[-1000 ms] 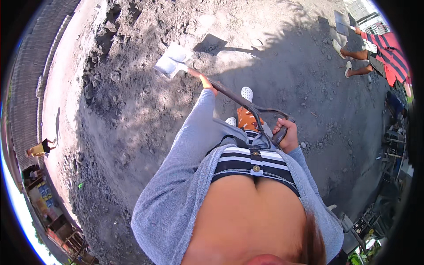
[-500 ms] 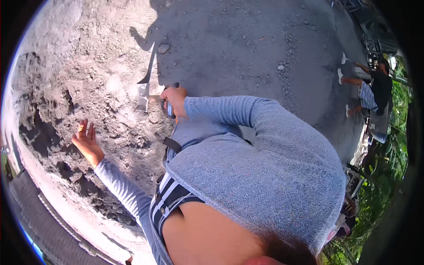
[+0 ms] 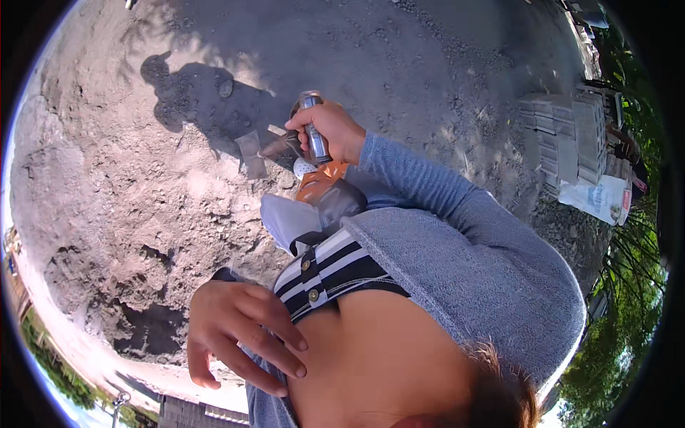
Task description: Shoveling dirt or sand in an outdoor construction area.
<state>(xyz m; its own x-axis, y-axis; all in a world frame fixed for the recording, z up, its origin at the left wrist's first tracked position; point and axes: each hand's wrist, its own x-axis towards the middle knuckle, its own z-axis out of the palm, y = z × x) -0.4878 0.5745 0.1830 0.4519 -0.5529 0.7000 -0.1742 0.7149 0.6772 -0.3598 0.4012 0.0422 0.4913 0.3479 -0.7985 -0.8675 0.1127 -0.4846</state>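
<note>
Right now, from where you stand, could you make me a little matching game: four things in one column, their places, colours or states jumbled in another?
Things:
1. Shovel
2. Left grip
3. Grey blocks
4. Shirt

Descriptions:
A. Stacked toward the right side of the view
B. Black and white stripes
C. Handle held in the right grip
D. Open, holding nothing

Right pairs: 1-C, 2-D, 3-A, 4-B

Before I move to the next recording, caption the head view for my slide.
Right hand gripping a shovel handle, left hand empty near the chest, above rough ground.
</note>
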